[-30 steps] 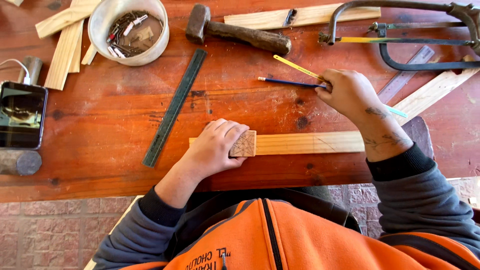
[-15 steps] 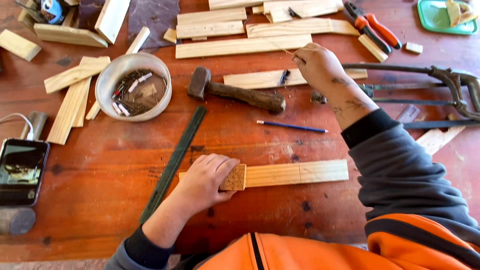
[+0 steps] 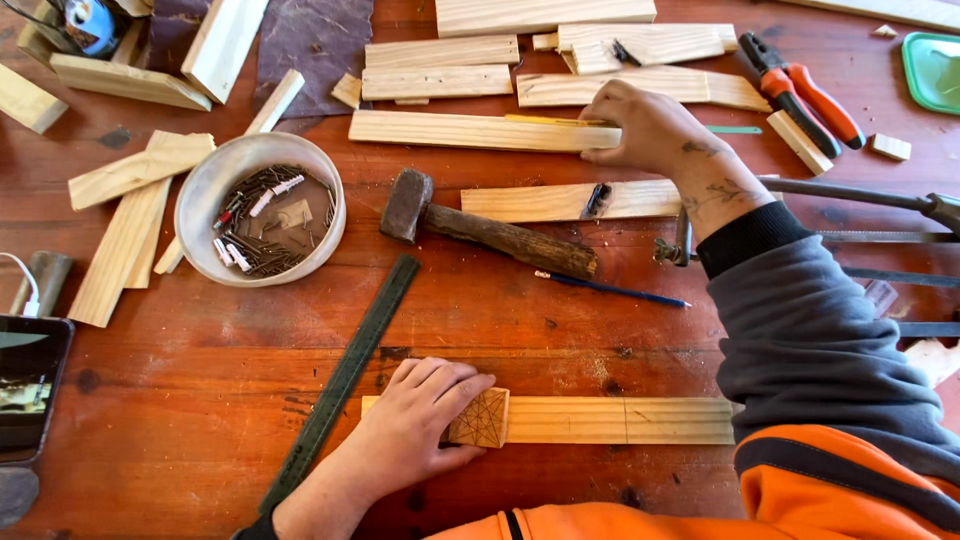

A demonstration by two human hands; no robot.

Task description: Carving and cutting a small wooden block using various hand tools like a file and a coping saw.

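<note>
Nearest us, our left hand lies flat with its fingers spread over a small square wooden block marked with pencil lines, set on the left end of a grooved wooden strip near the tabletop's front edge. Nothing is clamped, so we judge a sideways push could slide the block off its marks. The dark metal ruler lies just beside that hand and could be nudged. Further out, the hammer and a blue pen lie loose. Beyond them our right hand has its fingers closed on the end of a long wooden slat, by a yellow pencil; dragging it could knock neighbouring offcuts. Whether the pencil is in the grip, we cannot tell. Our sleeve hides much of the saw frame.
</note>
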